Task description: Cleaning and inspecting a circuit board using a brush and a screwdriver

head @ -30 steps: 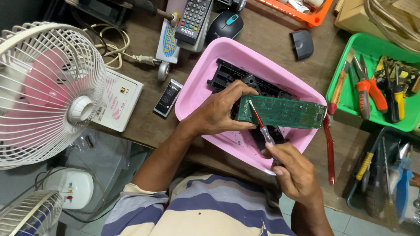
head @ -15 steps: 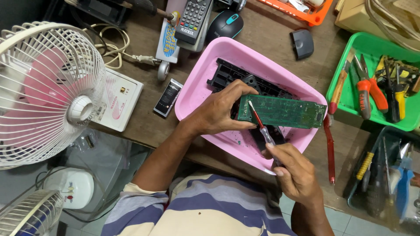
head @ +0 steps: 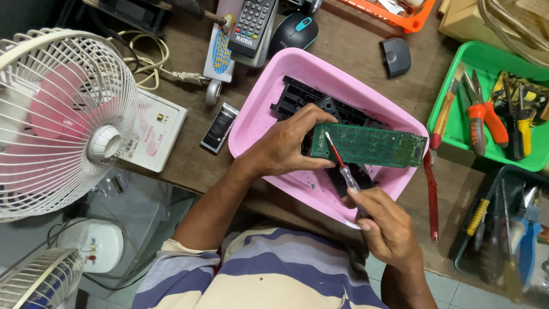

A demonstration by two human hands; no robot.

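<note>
While the left hand [head: 286, 149] grips a green board [head: 369, 146] over the tub [head: 257, 114], the right hand [head: 386, 226] — closed on a screwdriver [head: 342, 166] — probes its near edge, calling for steady, light pressure.

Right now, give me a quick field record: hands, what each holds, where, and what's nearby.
left hand: grips the left end of the green circuit board
right hand: holds a red-shafted screwdriver, tip at the board's left end
place: over the pink tub
in tub: black plastic casing
nearby: white fan at left, green tool tray at right
</note>
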